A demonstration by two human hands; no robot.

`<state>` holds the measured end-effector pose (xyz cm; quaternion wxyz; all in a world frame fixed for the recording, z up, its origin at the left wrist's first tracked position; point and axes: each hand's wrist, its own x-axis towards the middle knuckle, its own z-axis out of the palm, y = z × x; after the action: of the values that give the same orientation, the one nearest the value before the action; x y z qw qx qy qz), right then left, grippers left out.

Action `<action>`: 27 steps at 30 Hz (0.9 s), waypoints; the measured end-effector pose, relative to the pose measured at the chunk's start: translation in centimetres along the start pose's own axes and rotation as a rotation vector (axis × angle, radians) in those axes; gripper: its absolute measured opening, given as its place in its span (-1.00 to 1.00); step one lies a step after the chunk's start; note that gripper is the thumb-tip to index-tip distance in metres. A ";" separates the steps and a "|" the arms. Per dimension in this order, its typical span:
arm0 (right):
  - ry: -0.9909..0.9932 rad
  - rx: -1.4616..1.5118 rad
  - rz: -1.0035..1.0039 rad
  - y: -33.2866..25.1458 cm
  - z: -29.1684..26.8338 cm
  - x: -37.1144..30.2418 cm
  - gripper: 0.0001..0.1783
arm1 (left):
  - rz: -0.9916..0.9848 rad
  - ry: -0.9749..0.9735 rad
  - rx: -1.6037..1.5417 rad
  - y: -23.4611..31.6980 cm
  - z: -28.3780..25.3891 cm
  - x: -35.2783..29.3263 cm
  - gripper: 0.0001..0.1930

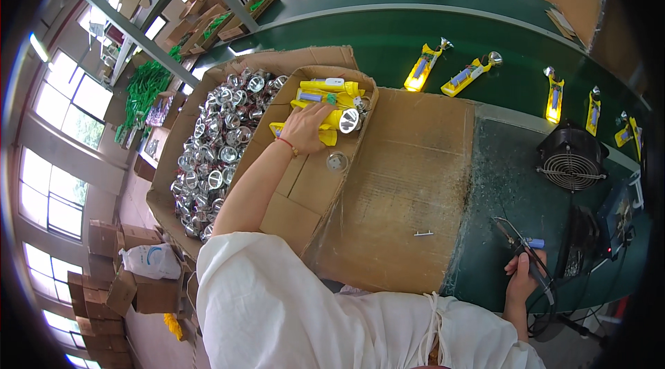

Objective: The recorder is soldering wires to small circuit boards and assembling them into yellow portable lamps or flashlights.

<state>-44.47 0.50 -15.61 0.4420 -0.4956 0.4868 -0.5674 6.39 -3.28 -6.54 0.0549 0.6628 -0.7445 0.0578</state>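
Observation:
My left hand (305, 128), with a red cord at its wrist, reaches into a small cardboard box (298, 213). Its fingers are bent around a yellow flashlight body (327, 137) among several more; the fingertips are partly hidden. Right beside it shows a flashlight's round silver reflector (348, 120). A loose clear round lens piece (337, 162) lies lower in the box. Over the dark green bench at the right, my right hand (524, 273) is closed round the dark handle of a soldering iron (537, 268), its tip pointing up and left. A blue cylinder (534, 243) shows beside its fingers.
A large carton (166, 196) of silver reflectors stands at the left. Flat cardboard (402, 196) covers the middle, with a small white piece (423, 234) on it. Yellow flashlights (422, 67), some lit, lie along the green belt (388, 36). A black fan (571, 157) stands right.

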 end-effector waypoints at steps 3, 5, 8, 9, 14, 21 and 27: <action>0.004 -0.007 0.012 0.1 0.1 0.0 -0.82 | -0.006 -0.018 -0.014 0.3 0.5 0.1 -0.40; -0.021 -0.004 0.001 0.2 -0.5 -0.4 -0.83 | -0.024 -0.034 0.010 1.1 -0.1 -0.4 -0.41; -0.034 0.018 0.011 0.1 -0.6 -0.6 -0.84 | -0.075 0.037 -0.026 1.9 -2.1 -1.1 -0.39; -0.026 0.017 0.018 0.0 -0.6 -0.5 -0.84 | -0.088 0.069 -0.049 2.2 -3.0 -1.1 -0.38; -0.001 0.025 0.006 -0.2 -0.1 -0.2 -0.83 | -0.010 0.037 -0.134 8.1 -8.7 0.0 -0.30; 0.068 0.217 -0.020 -0.3 -1.4 -0.3 -0.83 | 0.159 -0.487 -0.201 23.3 -4.0 3.5 -0.24; 0.099 0.183 -0.027 -1.2 -4.2 -1.4 -0.84 | 0.108 -0.265 -0.213 26.8 -0.2 3.0 -0.14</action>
<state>-48.53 2.53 -14.75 0.4528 -0.4311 0.4476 -0.6393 -20.59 -3.11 -6.26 0.0231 0.6142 -0.7816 -0.1066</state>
